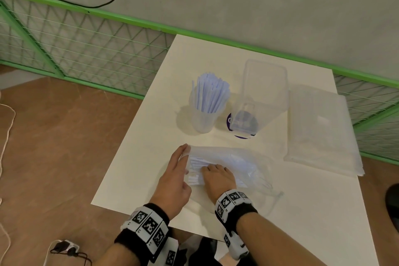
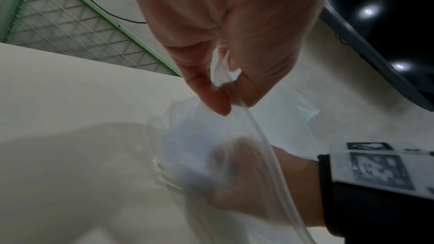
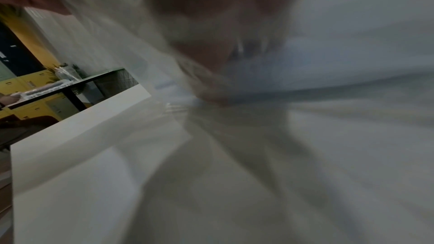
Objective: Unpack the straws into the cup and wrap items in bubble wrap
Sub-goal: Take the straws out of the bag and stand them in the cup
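Observation:
A clear plastic bag (image 1: pixel 244 162) with white straws (image 1: pixel 195 163) inside lies on the white table (image 1: pixel 133 175) near me. My left hand (image 1: pixel 179 164) pinches the bag's open edge between thumb and finger (image 2: pixel 218 103). My right hand (image 1: pixel 213 173) is inside the bag's mouth, its fingers curled over the straws; in the left wrist view the right hand (image 2: pixel 258 173) shows through the plastic. The right wrist view is blurred, with bag film across the right hand (image 3: pixel 211 34). Farther back, a clear cup (image 1: pixel 203 121) stands upright with a bundle of straws (image 1: pixel 212 93) in it.
An upright clear plastic container (image 1: pixel 265 93) stands right of the cup, with a dark purple round item (image 1: pixel 239 134) at its base. A flat stack of bubble wrap (image 1: pixel 319 131) lies at the table's right edge. A green wire fence (image 1: pixel 86 43) runs behind the table.

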Tool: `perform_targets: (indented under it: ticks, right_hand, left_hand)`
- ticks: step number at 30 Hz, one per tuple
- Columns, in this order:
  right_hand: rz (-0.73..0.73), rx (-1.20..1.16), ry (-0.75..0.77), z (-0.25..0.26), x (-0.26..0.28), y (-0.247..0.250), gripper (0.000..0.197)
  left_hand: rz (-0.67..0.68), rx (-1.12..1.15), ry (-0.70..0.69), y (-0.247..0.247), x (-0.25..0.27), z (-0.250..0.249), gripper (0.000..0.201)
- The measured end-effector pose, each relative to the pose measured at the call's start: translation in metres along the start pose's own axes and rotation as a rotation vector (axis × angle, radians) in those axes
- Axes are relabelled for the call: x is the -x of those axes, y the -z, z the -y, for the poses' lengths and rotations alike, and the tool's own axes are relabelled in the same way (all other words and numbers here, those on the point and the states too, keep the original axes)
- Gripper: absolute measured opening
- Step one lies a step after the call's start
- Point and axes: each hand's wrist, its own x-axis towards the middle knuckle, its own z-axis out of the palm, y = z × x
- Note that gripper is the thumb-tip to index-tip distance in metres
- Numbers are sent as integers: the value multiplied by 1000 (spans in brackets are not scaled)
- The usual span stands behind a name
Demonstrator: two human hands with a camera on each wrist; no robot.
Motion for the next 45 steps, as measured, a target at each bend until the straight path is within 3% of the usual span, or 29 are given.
perform_targets:
  ticks: [6, 10, 12, 16, 20, 22, 27, 29, 34, 39, 45]
  right_hand:
    - [94, 66, 37, -2, -4, -3, 28]
    - [57, 51, 93, -5, 5, 5, 39]
    - [49, -71, 81, -10, 11, 13, 41]
    - [35, -428, 88, -18, 24, 35, 22]
    - [-246, -697, 121, -19, 49, 61, 12]
    - [-314, -930, 98, -13, 59, 75, 17]
    - [-296, -1160, -13, -10, 67, 80, 18]
    - [-313, -1146, -39, -10, 67, 76, 15]
    - [-344, -839, -97, -17, 66, 77, 24]
    - [-417, -808, -50, -24, 79, 89, 25]
    - [-237, -694, -84, -42, 80, 79, 30]
  left_hand:
    - [9, -19, 11, 0, 0, -2, 94]
    - [-5, -33, 1, 3, 1, -2, 93]
    - [-18, -39, -2, 5, 1, 0, 93]
    - [-37, -33, -4, 9, -1, 2, 92]
    - [-58, -27, 0, 13, -4, 1, 91]
    - [-61, -29, 1, 14, -6, 0, 91]
    - [-53, -43, -16, 13, -10, -3, 91]
    - [-51, -48, -15, 13, -10, -3, 92]
    - [-35, -53, -8, 13, -11, -3, 92]
    - [-35, -48, 7, 16, -14, -2, 92]
    - [-19, -68, -5, 21, -21, -4, 89]
